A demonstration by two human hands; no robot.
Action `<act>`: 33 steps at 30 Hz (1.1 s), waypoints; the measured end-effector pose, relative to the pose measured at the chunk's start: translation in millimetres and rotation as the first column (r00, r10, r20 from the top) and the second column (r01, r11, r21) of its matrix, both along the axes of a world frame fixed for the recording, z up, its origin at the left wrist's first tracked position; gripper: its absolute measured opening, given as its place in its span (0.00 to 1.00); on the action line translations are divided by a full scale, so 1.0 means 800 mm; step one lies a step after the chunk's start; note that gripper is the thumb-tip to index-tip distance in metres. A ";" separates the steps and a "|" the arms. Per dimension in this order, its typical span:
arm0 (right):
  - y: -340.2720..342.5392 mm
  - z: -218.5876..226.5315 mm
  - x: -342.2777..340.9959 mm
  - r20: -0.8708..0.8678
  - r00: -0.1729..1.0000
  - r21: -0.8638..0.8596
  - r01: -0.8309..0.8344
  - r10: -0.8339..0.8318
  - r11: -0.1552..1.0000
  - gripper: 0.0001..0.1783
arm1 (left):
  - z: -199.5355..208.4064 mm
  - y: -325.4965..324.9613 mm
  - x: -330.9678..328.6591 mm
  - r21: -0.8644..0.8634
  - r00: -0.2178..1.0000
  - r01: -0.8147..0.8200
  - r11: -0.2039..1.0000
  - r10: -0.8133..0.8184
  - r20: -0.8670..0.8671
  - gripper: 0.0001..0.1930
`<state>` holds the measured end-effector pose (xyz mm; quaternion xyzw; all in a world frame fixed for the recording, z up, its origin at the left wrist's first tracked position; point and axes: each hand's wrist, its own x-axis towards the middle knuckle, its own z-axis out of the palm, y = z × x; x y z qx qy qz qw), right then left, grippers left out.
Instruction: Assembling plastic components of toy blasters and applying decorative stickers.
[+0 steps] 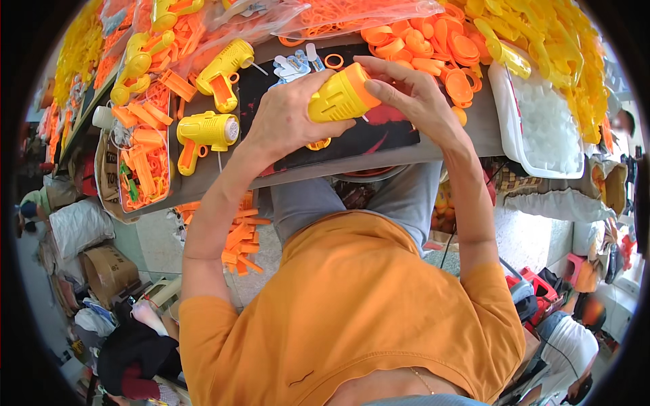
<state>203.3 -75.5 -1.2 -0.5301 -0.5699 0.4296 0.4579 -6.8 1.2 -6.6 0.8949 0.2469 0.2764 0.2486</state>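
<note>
Above the table's front edge, my left hand (288, 111) is wrapped round a yellow plastic pistol-shaped toy (336, 98), its barrel tilted up to the right. An orange ring cap (361, 84) sits at the barrel's wide end. My right hand (416, 98) grips this cap between thumb and fingers. The toy's handle is mostly hidden by my left hand. Left of my hands lie two similar yellow toys with orange handles, one nearer (206, 132) and one farther (227, 71). Behind the held toy are small blue-and-white pieces (291, 68) and a loose orange ring (334, 61).
A dark mat (399, 135) lies under my hands. Orange caps (433, 40) and yellow parts (555, 40) are heaped at the back right. A white tub (508, 128) holds translucent pieces. At left stands a bin (166, 179) of orange parts. Other people are behind me.
</note>
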 end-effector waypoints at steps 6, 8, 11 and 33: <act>0.014 0.010 -0.007 0.157 0.986 -0.001 0.058 -0.057 0.998 0.26 | -0.001 0.010 0.001 -0.060 1.000 0.018 0.998 -0.017 0.010 0.32; 0.016 0.014 -0.008 0.200 0.978 -0.008 0.063 -0.060 0.998 0.26 | -0.001 0.011 0.000 -0.088 1.000 0.008 0.996 -0.008 0.003 0.31; 0.018 0.007 -0.009 0.194 0.978 -0.017 0.076 -0.071 0.997 0.24 | -0.001 0.012 -0.002 -0.068 1.000 0.021 0.997 -0.022 -0.007 0.33; 0.018 0.000 -0.054 0.128 0.990 0.238 -0.088 0.058 0.967 0.16 | 0.001 -0.008 -0.003 0.080 0.970 0.245 0.966 -0.244 -0.023 0.34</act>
